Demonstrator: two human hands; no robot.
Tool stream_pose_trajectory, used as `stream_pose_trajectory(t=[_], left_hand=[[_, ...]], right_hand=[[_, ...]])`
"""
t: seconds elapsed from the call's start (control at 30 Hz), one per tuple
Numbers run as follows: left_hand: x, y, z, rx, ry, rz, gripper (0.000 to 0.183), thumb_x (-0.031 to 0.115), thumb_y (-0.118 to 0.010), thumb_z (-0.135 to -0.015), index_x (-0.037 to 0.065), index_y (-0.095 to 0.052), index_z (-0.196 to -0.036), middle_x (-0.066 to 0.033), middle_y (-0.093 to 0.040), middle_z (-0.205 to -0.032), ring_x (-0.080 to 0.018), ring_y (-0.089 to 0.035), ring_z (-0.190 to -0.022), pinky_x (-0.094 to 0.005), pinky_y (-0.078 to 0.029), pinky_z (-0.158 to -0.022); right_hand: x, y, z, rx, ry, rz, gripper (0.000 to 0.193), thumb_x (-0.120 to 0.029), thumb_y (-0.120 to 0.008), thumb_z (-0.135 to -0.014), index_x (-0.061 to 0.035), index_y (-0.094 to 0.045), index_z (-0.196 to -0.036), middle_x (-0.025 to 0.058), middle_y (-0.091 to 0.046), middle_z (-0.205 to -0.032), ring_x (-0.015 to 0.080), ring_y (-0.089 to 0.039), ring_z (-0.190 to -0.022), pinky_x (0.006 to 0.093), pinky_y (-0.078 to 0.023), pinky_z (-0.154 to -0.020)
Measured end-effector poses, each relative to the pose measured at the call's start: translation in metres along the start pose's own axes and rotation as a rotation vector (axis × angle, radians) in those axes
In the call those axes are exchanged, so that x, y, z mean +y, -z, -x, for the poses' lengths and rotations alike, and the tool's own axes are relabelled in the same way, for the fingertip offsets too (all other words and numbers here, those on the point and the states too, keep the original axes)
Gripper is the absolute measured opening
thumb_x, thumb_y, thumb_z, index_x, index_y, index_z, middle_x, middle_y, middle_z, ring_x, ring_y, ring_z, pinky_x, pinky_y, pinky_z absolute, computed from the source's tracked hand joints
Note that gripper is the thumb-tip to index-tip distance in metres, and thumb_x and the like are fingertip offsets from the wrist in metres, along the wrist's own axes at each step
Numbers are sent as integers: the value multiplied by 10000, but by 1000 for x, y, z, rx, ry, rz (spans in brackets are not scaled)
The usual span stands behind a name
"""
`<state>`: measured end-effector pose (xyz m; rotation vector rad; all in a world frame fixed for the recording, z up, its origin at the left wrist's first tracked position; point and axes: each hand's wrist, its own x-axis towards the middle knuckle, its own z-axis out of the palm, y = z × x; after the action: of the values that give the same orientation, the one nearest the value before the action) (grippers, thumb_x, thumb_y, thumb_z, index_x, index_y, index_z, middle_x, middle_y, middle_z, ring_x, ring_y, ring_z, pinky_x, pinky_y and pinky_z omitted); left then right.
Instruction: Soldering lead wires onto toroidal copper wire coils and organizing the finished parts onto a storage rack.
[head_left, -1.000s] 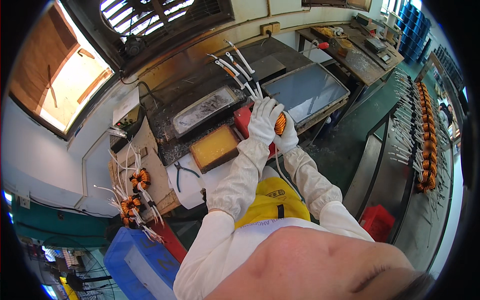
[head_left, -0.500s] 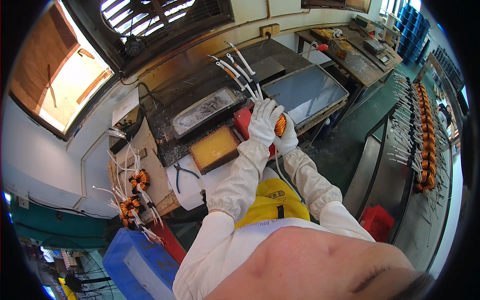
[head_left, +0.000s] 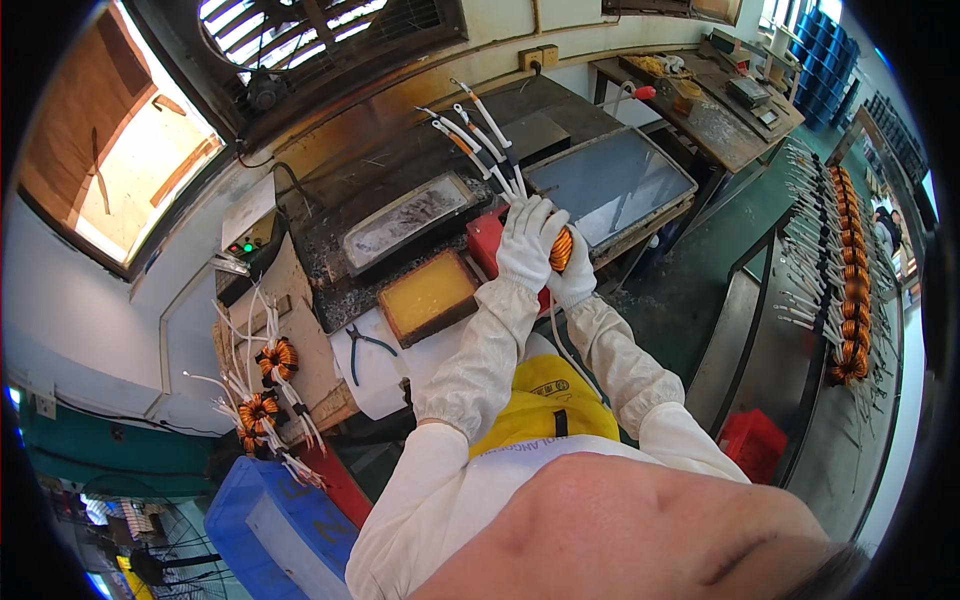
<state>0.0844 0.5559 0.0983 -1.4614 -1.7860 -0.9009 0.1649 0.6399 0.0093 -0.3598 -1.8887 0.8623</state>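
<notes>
A copper-wound toroidal coil (head_left: 561,250) is gripped between my two white-gloved hands, in front of the workbench. My left hand (head_left: 525,243) wraps over its left side and the base of its leads. From the right, my right hand (head_left: 574,284) closes round the coil's lower side. Several white sleeved leads (head_left: 489,140) with metal lugs at their ends fan up and away from my left hand. One pale lead hangs down between my forearms. Behind my hands stands a red box (head_left: 487,240), partly hidden by them.
On the bench lie a solder-like silvery tray (head_left: 412,225), a tray of amber material (head_left: 428,297) and a grey-surfaced tray (head_left: 612,190). Pliers (head_left: 366,352) rest on white paper. More coils (head_left: 278,362) sit at left, above a blue crate (head_left: 270,530); a long row of coils (head_left: 855,290) lies at right.
My hands and the coil hold almost the same place. A green light now shows on the control box at left.
</notes>
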Motion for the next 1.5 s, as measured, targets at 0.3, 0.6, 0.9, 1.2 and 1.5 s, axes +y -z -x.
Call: stream_pose_trajectory(t=[0.3, 0.6, 0.9, 1.2, 1.5], left_hand=[[1, 3, 7, 23, 6, 1, 421, 118, -554, -804, 142, -573, -1224, -121, -553, -1257, -330, -510, -1224, -496, -332, -1111], [-1, 13, 30, 89, 454, 380, 453, 19, -576, -854, 28, -496, -1300, -170, -551, -1279, -328, -517, -1239, -378, -385, -1070], [-38, -33, 66, 167, 1350, 1314, 574, 249, -569, -960, 54, -361, -1458, -90, -506, -1357, -218, -510, -1201, -330, -408, -1018], [-60, -42, 62, 107, 1335, 1526, 453, 378, -516, -984, 94, -526, -1337, -49, -580, -1215, -191, -530, -1097, -342, -392, -956], [16, 9, 10, -108, 1235, 1721, 512, 414, -402, -1022, 73, -445, -1401, -84, -493, -1365, -233, -457, -1236, -383, -304, -1083]], right_hand=[[0, -2, 0, 2, 8, -25, 787, -246, -832, -734, -55, -387, -1354, 190, -554, -1227, 317, -603, -1099, 373, -489, -935], [9, -6, 0, 22, -33, -99, 744, -173, -807, -736, -47, -400, -1346, 171, -578, -1176, 317, -624, -1044, 367, -500, -907], [-24, 4, 2, -25, -176, -62, 748, -171, -795, -714, -49, -409, -1343, 169, -563, -1187, 305, -597, -1083, 369, -483, -934], [-51, 7, -6, 38, -286, -138, 670, -103, -798, -721, -30, -464, -1297, 165, -573, -1155, 290, -597, -1087, 355, -477, -953], [-82, 80, -40, 109, -55, -2, 628, -34, -797, -674, -33, -532, -1243, 146, -606, -1103, 267, -628, -1033, 340, -499, -918]])
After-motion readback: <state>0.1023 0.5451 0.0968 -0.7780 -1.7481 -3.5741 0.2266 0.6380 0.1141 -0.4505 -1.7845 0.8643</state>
